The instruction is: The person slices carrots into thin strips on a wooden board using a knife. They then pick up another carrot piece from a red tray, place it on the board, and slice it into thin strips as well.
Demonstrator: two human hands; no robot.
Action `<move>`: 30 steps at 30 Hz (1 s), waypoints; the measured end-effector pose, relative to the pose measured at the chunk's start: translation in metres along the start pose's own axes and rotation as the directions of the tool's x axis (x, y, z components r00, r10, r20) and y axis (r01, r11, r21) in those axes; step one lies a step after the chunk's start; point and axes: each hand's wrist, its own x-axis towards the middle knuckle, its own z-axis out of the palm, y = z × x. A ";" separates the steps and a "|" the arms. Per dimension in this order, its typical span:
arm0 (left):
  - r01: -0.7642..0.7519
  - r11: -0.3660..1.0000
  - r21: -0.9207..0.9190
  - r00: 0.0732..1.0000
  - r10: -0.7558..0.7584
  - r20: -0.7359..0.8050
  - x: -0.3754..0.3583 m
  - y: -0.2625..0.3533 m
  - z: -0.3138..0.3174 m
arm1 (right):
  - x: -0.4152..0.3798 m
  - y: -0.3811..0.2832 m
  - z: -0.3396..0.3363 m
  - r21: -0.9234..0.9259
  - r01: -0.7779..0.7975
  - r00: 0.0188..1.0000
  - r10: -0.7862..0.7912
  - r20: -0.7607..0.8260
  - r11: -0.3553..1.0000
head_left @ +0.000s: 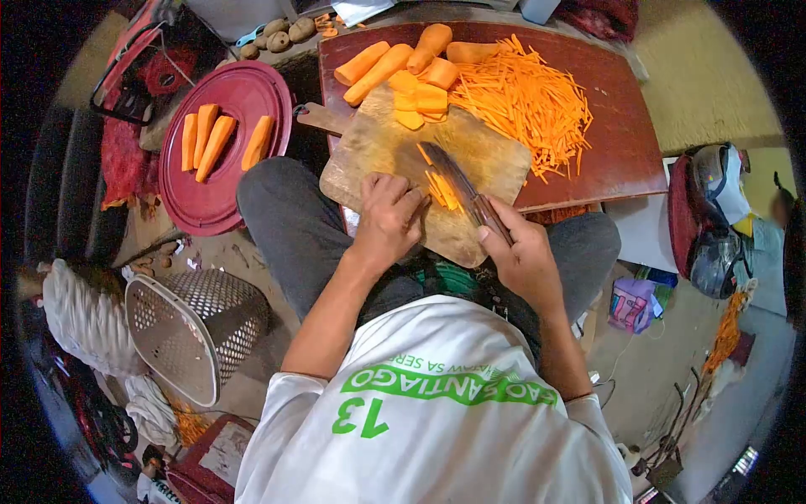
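My right hand [525, 256] is wrapped round the handle of a kitchen knife [453, 178]. Its dark blade slants up and left over a wooden cutting board [491, 155], beside a few cut carrot strips [443, 191]. My left hand [391, 214] rests on the board just left of those strips, fingers curled in; whether anything is under them is hidden. Carrot slices [420, 101] are stacked at the board's far edge. Behind lie peeled carrots [378, 71] and, to the right, a large heap of carrot strips [537, 105].
The board overlaps a red-brown table [617, 126] at my knees. On the left, a round red lid [273, 92] holds several peeled carrots [217, 143]. A perforated basket [172, 336] lies on the floor at left. Potatoes [279, 40] sit at the back; helmets [718, 265] are at right.
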 end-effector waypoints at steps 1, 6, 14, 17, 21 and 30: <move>-0.013 1.000 0.004 1.000 0.013 0.006 0.002 0.003 -0.001 | -0.002 0.003 0.002 0.009 0.018 1.000 -0.018 0.004 1.000; -0.133 0.989 0.062 0.990 0.130 0.052 0.007 0.010 0.001 | -0.010 0.000 0.010 0.054 0.052 0.998 -0.054 0.038 0.997; -0.085 0.996 0.030 0.995 0.083 0.055 0.003 0.003 0.009 | -0.020 0.006 -0.001 0.089 0.043 0.994 -0.034 -0.100 0.995; -0.053 0.999 0.006 0.998 0.053 0.028 0.005 0.004 0.009 | -0.023 0.005 0.000 0.104 -0.002 0.998 0.008 -0.061 0.995; -0.027 0.999 -0.031 0.998 0.025 -0.059 0.010 0.014 0.001 | -0.027 -0.001 0.003 0.098 -0.005 1.000 0.008 -0.029 0.995; 0.282 0.926 -0.251 0.856 -0.361 -0.370 0.012 0.003 -0.004 | -0.022 0.004 -0.006 0.040 -0.028 0.979 0.020 0.205 0.999</move>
